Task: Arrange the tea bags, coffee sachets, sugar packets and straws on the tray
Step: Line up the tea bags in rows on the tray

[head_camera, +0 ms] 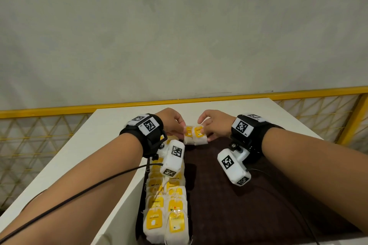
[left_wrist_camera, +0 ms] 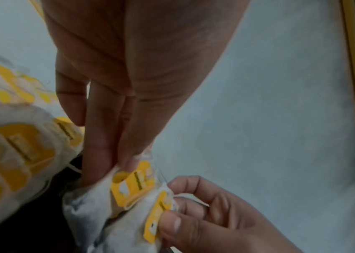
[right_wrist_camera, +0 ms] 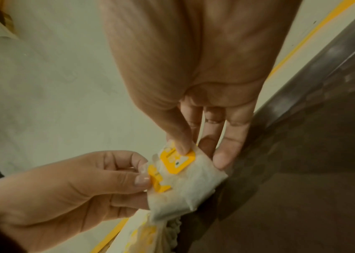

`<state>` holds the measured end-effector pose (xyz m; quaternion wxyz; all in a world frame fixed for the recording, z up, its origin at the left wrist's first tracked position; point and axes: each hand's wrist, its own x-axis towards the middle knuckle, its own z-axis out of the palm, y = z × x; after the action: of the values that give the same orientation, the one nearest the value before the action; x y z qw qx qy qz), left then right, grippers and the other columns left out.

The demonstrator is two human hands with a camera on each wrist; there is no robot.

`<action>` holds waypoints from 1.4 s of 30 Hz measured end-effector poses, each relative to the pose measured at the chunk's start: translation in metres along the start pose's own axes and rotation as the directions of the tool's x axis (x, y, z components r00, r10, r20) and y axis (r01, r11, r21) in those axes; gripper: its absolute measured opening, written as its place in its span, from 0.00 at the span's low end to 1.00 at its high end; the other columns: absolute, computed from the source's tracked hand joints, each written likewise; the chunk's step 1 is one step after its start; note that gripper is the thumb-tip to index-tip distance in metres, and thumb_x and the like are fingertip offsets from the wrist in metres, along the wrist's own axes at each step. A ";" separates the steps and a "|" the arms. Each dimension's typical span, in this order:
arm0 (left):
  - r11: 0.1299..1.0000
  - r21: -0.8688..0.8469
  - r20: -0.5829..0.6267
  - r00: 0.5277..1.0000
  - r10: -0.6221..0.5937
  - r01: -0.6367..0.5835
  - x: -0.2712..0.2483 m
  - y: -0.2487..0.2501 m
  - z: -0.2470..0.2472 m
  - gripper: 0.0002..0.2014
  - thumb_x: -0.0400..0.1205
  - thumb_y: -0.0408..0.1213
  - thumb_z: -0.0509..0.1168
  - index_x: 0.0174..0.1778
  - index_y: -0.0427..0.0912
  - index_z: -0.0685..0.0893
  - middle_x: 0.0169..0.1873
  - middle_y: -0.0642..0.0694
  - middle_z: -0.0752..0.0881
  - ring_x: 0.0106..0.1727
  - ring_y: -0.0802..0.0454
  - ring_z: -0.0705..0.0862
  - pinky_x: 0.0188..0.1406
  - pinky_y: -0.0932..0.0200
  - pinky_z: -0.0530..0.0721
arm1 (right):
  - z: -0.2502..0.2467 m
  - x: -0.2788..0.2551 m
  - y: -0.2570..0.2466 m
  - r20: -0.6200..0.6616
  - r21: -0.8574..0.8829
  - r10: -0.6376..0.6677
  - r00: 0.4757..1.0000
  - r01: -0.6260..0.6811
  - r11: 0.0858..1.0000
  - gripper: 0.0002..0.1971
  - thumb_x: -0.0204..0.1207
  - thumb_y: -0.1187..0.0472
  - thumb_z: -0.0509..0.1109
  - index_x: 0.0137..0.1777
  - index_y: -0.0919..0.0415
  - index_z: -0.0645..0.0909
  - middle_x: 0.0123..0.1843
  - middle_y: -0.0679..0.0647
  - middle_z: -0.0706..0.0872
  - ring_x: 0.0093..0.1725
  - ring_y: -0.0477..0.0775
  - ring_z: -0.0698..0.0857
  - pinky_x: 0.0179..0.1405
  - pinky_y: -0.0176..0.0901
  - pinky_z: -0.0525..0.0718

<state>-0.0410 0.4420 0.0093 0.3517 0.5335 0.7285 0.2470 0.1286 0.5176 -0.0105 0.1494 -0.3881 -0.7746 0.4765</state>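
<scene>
both hands up over the far end of the dark tray (head_camera: 229,195). left hand (head_camera: 170,123) pinches one tea bag (head_camera: 188,135), right hand (head_camera: 214,124) pinches the second tea bag (head_camera: 200,135) beside it, touching. two rows of tea bags (head_camera: 165,203) lie along the tray's left side.
</scene>
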 end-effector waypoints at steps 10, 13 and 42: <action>0.974 0.225 -0.160 0.985 0.060 -0.023 0.005 -0.002 0.002 0.08 0.73 0.26 0.74 0.40 0.44 0.86 0.40 0.48 0.87 0.45 0.52 0.85 0.51 0.57 0.84 | 0.016 0.006 0.006 -0.097 -0.185 -0.095 0.991 0.076 0.980 0.07 0.75 0.74 0.71 0.50 0.65 0.83 0.37 0.52 0.78 0.37 0.51 0.82 0.34 0.38 0.87; 0.956 0.294 -0.170 0.983 0.074 -0.021 0.010 -0.004 0.002 0.09 0.73 0.28 0.74 0.48 0.41 0.88 0.46 0.46 0.88 0.50 0.51 0.85 0.58 0.55 0.83 | 0.016 0.010 0.008 -0.122 -0.180 -0.098 0.988 0.075 0.981 0.05 0.75 0.70 0.72 0.46 0.62 0.81 0.39 0.52 0.80 0.39 0.54 0.84 0.33 0.37 0.87; 0.910 0.413 -0.205 0.970 0.133 -0.037 0.030 -0.006 0.003 0.09 0.78 0.35 0.71 0.54 0.40 0.88 0.54 0.44 0.87 0.54 0.49 0.84 0.56 0.57 0.81 | 0.021 0.021 0.010 -0.115 -0.022 0.047 0.992 -0.049 0.999 0.11 0.68 0.69 0.78 0.42 0.55 0.80 0.47 0.58 0.82 0.45 0.56 0.83 0.34 0.40 0.87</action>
<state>-0.0478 0.4689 -0.0052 0.1360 0.5943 0.7753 0.1654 0.1068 0.5219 -0.0325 0.1773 -0.4352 -0.7611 0.4472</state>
